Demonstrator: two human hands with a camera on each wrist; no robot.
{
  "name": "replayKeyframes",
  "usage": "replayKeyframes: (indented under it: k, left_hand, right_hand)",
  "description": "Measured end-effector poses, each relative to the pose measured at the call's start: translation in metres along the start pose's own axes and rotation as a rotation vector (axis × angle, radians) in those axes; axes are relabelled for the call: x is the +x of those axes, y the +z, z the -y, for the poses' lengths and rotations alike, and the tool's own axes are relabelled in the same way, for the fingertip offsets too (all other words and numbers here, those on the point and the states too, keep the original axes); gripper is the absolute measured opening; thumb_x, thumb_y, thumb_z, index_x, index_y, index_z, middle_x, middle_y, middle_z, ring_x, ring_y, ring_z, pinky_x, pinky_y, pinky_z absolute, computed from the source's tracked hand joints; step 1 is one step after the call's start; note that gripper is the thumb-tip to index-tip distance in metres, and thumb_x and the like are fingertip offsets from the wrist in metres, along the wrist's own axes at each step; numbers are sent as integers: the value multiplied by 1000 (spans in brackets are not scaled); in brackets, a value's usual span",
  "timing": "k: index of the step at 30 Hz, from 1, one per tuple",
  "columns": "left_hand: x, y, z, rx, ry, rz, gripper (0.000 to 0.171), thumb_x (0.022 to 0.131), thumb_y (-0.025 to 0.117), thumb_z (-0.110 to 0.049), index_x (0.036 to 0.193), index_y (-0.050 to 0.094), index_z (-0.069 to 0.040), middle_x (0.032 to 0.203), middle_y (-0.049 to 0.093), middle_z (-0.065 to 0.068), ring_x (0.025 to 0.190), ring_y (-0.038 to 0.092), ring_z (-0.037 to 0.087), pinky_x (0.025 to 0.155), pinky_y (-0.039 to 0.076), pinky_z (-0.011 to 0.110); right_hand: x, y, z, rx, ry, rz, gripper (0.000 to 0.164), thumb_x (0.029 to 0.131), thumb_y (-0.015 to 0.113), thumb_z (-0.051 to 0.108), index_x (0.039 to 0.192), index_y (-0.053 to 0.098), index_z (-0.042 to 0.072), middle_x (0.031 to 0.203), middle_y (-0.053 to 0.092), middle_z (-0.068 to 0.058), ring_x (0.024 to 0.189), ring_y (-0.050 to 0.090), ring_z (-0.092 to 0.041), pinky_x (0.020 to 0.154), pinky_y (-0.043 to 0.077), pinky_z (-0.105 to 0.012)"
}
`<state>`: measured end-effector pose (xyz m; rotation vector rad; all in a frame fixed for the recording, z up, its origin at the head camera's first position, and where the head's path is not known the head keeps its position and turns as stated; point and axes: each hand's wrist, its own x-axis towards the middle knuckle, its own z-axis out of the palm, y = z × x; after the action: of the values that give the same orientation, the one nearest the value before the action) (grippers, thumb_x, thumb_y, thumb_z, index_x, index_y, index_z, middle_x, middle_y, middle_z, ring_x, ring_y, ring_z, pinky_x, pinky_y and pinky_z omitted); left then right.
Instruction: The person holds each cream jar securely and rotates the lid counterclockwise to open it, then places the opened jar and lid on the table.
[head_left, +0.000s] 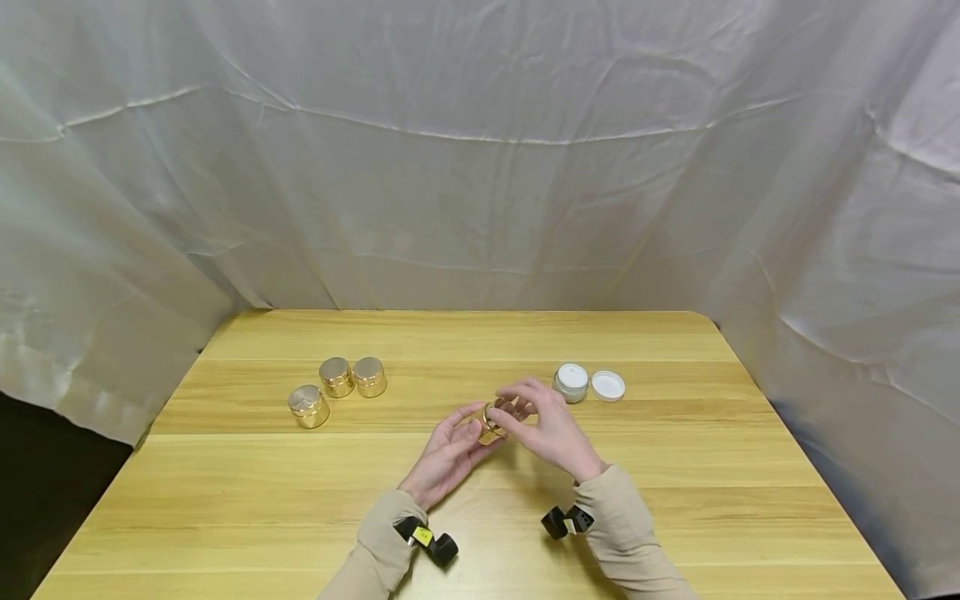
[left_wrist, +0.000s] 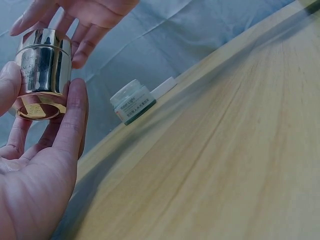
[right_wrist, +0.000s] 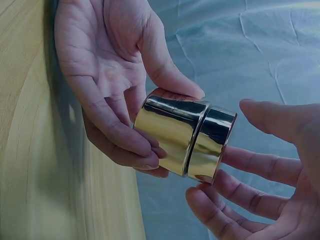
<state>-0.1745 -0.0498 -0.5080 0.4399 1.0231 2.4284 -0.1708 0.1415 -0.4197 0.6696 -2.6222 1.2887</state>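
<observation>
A shiny gold cosmetic jar (left_wrist: 42,75) with its gold lid (right_wrist: 215,142) on is held in my left hand (head_left: 441,462), thumb on one side and fingers round the other. The jar is raised over the table and tilted in the head view. My right hand (head_left: 553,435) is at the lid end, its fingers spread and slightly bent. In the right wrist view the right thumb stands apart from the lid, while the fingers reach beside and behind it. Whether those fingertips touch the lid is hard to tell.
Three gold lidded jars (head_left: 337,377) stand at the left of the wooden table (head_left: 225,500). Behind my right hand is a small jar (head_left: 572,382) with a white top, and beside it lies a white lid (head_left: 608,385). Grey curtain (head_left: 480,183) surrounds the table's back and sides.
</observation>
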Motion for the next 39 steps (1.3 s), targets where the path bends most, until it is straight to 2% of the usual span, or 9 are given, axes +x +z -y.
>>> replayKeyframes:
  k: [4, 7, 9, 11, 14, 22, 25, 33, 39]
  left_hand:
    - [0, 0, 0, 8, -2, 1, 27, 102, 55, -11, 129, 56, -16, 126, 67, -1, 119, 64, 10, 116, 47, 37]
    - [0, 0, 0, 9, -2, 5, 27, 102, 54, -10, 128, 57, -16, 130, 65, 1, 122, 63, 12, 116, 47, 37]
    - [0, 0, 0, 7, -2, 6, 26, 102, 54, -10, 128, 57, -17, 132, 64, 3, 123, 63, 13, 116, 47, 36]
    - [1, -1, 0, 8, 0, 13, 27, 103, 53, -10, 128, 57, -17, 133, 63, 3, 124, 63, 13, 116, 47, 36]
    - [1, -1, 0, 7, 7, 27, 27, 104, 51, -9, 129, 56, -17, 130, 64, 1, 123, 63, 12, 117, 46, 36]
    - [0, -1, 1, 3, 12, 28, 27, 104, 50, -8, 129, 55, -17, 126, 68, -2, 121, 63, 10, 117, 47, 36]
    - [1, -1, 1, 8, 3, 21, 27, 104, 49, -9, 130, 55, -17, 128, 67, -1, 123, 63, 10, 117, 46, 36]
    - [0, -2, 1, 14, -6, 7, 27, 104, 51, -10, 129, 56, -17, 134, 62, 2, 124, 63, 13, 117, 46, 37]
    - [1, -2, 1, 16, -2, 15, 27, 104, 50, -10, 129, 55, -18, 127, 66, -2, 122, 63, 10, 117, 46, 37]
  right_hand:
    - [-1, 0, 0, -8, -11, 7, 31, 90, 76, 20, 115, 71, 2, 106, 70, -9, 88, 68, -21, 82, 62, -35]
    - [-1, 0, -2, -29, -49, 20, 31, 88, 77, 17, 115, 71, 5, 111, 70, -9, 95, 68, -24, 94, 56, -41]
    - [-2, -1, -1, -39, -71, 30, 31, 87, 77, 15, 116, 71, 7, 115, 70, -7, 100, 68, -26, 97, 54, -45]
    - [-2, -1, -1, -40, -84, 38, 32, 87, 77, 16, 118, 71, 8, 116, 70, -7, 102, 67, -26, 97, 53, -46]
    - [-2, -1, -1, -18, -81, 40, 34, 89, 75, 18, 120, 69, 6, 117, 68, -9, 100, 68, -27, 92, 58, -46]
    - [0, 0, -1, -15, -20, 8, 35, 90, 75, 23, 118, 69, 2, 107, 70, -11, 91, 69, -24, 82, 61, -36]
    - [0, 0, -1, -9, -23, 17, 34, 90, 76, 21, 118, 70, 2, 109, 70, -10, 92, 68, -23, 85, 62, -38]
    - [-1, -1, -2, -32, -114, 45, 32, 88, 76, 15, 118, 71, 8, 118, 69, -8, 106, 67, -27, 94, 59, -45]
    - [0, 0, -2, 1, -67, 14, 34, 91, 74, 19, 120, 68, 2, 114, 69, -12, 96, 69, -27, 86, 62, -39]
